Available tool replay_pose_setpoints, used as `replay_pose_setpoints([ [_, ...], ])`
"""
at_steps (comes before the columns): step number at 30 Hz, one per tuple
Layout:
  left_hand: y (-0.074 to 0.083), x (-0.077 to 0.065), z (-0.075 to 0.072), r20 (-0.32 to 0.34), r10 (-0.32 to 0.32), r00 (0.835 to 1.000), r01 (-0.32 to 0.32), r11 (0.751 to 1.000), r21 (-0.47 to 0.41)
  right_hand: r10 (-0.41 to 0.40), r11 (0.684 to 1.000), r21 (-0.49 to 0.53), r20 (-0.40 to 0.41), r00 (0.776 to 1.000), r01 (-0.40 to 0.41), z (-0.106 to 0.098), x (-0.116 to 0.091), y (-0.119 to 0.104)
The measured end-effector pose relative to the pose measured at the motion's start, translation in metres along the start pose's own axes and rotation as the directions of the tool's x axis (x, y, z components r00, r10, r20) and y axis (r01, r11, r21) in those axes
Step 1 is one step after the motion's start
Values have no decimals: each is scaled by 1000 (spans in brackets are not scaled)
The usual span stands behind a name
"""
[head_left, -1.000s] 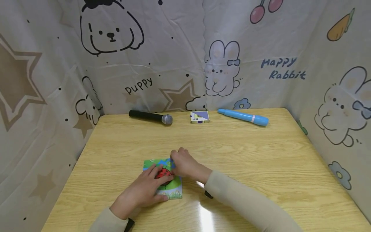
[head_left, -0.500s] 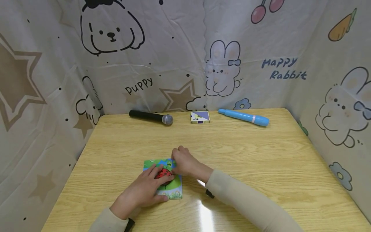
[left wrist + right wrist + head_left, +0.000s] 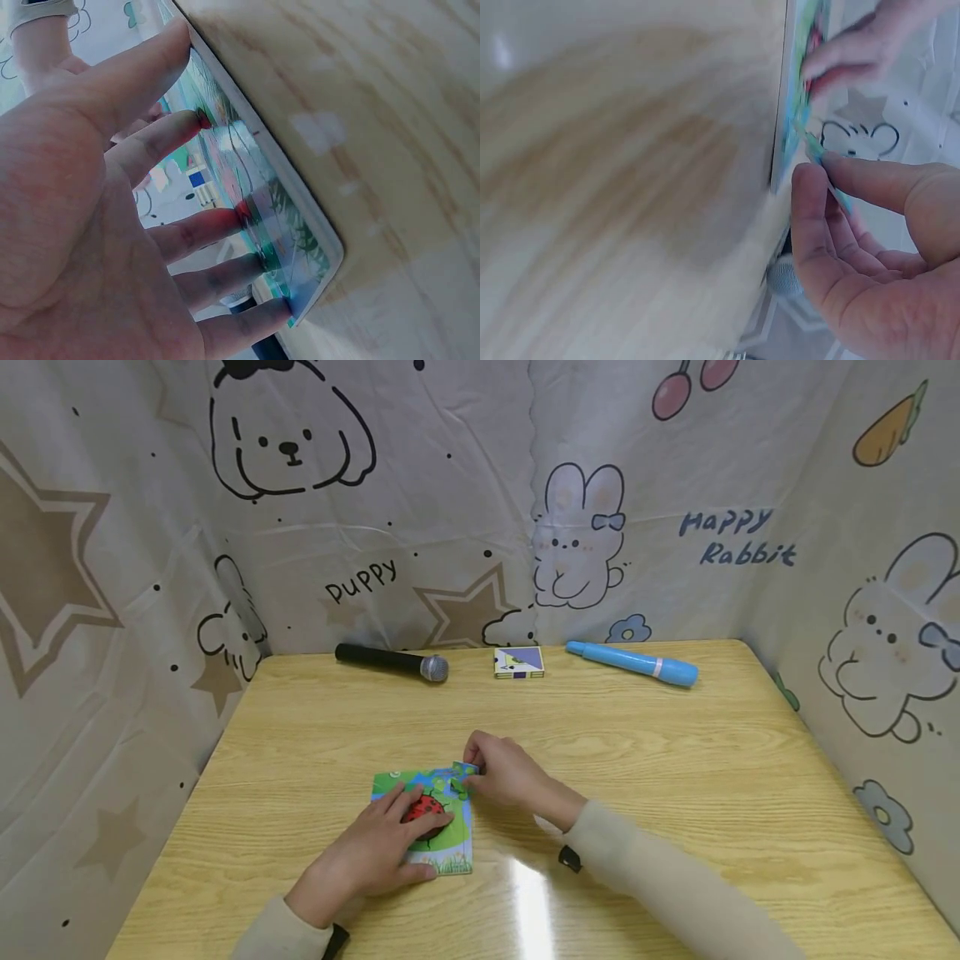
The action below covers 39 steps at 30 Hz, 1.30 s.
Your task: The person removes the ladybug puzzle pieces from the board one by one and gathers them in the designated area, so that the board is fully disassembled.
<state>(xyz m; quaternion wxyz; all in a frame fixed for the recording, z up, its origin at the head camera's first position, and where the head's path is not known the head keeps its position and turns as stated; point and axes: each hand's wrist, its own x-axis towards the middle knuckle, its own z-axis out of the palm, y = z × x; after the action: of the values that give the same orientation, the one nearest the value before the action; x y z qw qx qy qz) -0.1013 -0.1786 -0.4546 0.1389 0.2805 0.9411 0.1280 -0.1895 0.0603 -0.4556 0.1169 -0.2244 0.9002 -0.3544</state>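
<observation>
We see the left hand (image 3: 375, 847), fingers spread, resting on the ladybug board (image 3: 453, 843) on the table (image 3: 637, 743); the right hand (image 3: 510, 774) pinches a piece (image 3: 463, 768) at the board's far right corner. We spot a microphone (image 3: 390, 662) farther back.

A broad bare band of tabletop (image 3: 697, 743) runs between the ladybug board (image 3: 452, 841) and the back row, leaving a sideways path beyond the fingers. Further back, the microphone (image 3: 386, 662), patterned box (image 3: 517, 662) and blue stick (image 3: 632, 663) stand in the way (bare wood shows between them), with printed cloth (image 3: 450, 468) rising just behind. The left hand (image 3: 381, 845) covers the board's left and middle; the right hand (image 3: 512, 774), pinching a small piece (image 3: 462, 767), blocks its far right corner. The right sleeve (image 3: 667, 877) bars low approach from the right, but bare wood between the forearms reaches the board's near right corner.
</observation>
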Motion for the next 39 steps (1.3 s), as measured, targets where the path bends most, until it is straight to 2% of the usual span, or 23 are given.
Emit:
replay_pose_setpoints([
  [9, 1, 0, 2, 20, -20, 1000, 20, 1000, -5, 88, 996, 6, -6, 996, -87, -34, -14, 32],
  [16, 0, 0, 1, 17, -9, 1000, 9, 1000, -17, 142, 990, 24, -2, 990, -142, -64, -25, 61],
  [29, 0, -1, 0, 27, -15, 1000, 16, 999, -47, 234, 965, -109, -45, 971, -238, -119, -45, 113],
  [34, 0, 0, 0, 32, -22, 999, 24, 998, -54, 268, 955, -123, -42, 962, -272, -134, -55, 126],
  [39, 1, -1, -1, 37, -31, 999, 33, 998, -56, 272, 952, -139, -27, 962, -273, -144, -59, 137],
])
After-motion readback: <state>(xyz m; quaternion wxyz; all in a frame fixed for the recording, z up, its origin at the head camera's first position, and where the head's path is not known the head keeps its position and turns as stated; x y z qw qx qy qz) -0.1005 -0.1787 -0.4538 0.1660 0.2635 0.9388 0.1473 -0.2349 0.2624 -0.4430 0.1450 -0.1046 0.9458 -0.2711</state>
